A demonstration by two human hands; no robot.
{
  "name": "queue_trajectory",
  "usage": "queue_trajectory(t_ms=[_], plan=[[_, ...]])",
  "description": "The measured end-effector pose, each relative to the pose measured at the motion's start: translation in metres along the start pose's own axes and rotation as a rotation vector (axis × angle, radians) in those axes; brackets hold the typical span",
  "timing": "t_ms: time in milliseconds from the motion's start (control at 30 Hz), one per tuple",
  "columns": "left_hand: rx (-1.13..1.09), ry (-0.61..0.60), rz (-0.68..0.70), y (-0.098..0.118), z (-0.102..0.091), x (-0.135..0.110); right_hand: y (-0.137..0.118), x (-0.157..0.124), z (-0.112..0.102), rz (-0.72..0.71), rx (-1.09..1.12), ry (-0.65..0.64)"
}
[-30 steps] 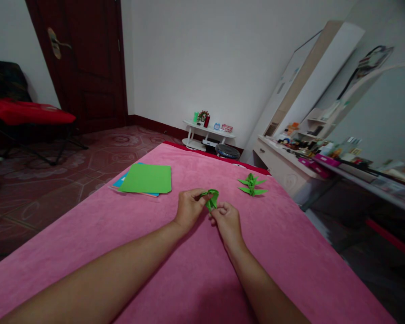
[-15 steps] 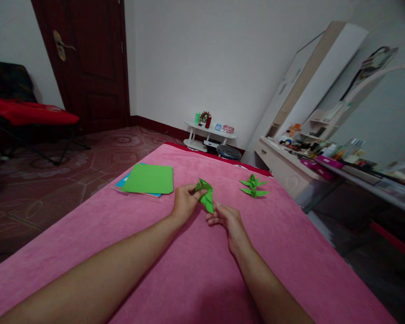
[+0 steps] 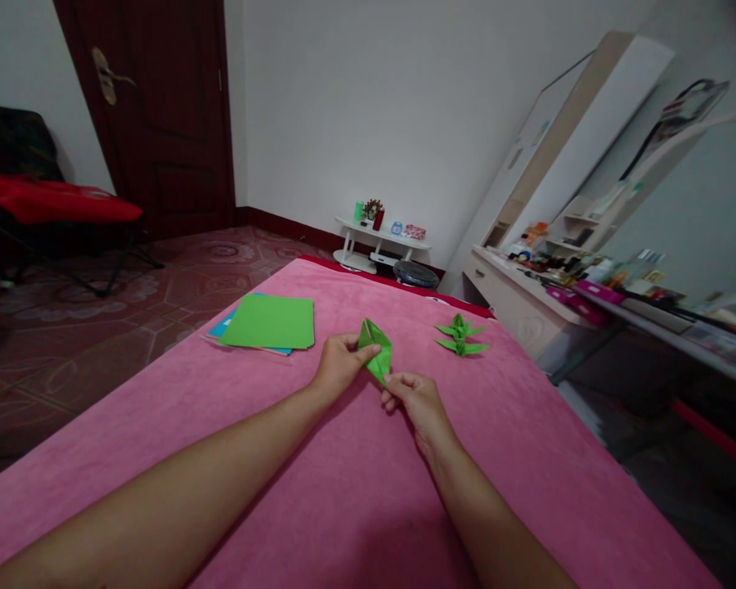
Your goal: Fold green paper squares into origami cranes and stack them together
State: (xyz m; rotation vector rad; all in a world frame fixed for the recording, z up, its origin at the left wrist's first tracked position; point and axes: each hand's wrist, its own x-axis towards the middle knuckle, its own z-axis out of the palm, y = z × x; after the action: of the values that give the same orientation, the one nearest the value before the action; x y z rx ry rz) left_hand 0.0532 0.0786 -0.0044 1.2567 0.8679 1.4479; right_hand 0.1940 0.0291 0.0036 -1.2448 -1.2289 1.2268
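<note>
A piece of green folded origami paper is held just above the pink cover, its upper end pointed. My left hand pinches its left side, with the thumb lying across the front. At its lower tip, my right hand has thumb and forefinger closed on the paper, the other fingers curled beneath. To the right lie two green origami cranes with spread points, one behind the other. On the left is a stack of square paper, green on top, with blue and other edges showing underneath.
The pink cover spreads under both arms. Beyond its far edge stands a small white shelf with little items. A dressing table crowded with bottles is at the right. A red-covered chair and a dark door are at the left.
My right thumb and forefinger have closed on the paper's lower tip. The folded paper has turned slightly and looks flatter and more diamond-shaped. My left hand keeps its pinch.
</note>
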Motion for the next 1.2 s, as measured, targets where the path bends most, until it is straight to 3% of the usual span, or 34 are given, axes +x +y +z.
queue_trajectory(t_ms=[533,767,900,1000,1100,1200], plan=[[0.082,0.082,0.023,0.000,-0.002,0.001,-0.002,0.002,0.002,0.043,-0.058,-0.097],[0.072,0.153,0.028,0.000,-0.017,0.014,0.000,-0.002,0.006,0.053,-0.111,-0.162],[0.053,-0.032,-0.051,0.004,-0.021,0.014,-0.002,0.001,-0.002,-0.004,-0.103,-0.060],[0.066,-0.340,-0.146,0.005,-0.017,0.007,-0.007,0.003,-0.010,-0.046,-0.042,0.029],[0.091,-0.592,-0.221,0.003,-0.012,0.001,-0.011,0.003,-0.013,-0.069,-0.008,-0.041],[0.121,-0.663,-0.248,0.003,-0.009,-0.002,-0.012,0.002,-0.013,-0.145,0.005,-0.106]])
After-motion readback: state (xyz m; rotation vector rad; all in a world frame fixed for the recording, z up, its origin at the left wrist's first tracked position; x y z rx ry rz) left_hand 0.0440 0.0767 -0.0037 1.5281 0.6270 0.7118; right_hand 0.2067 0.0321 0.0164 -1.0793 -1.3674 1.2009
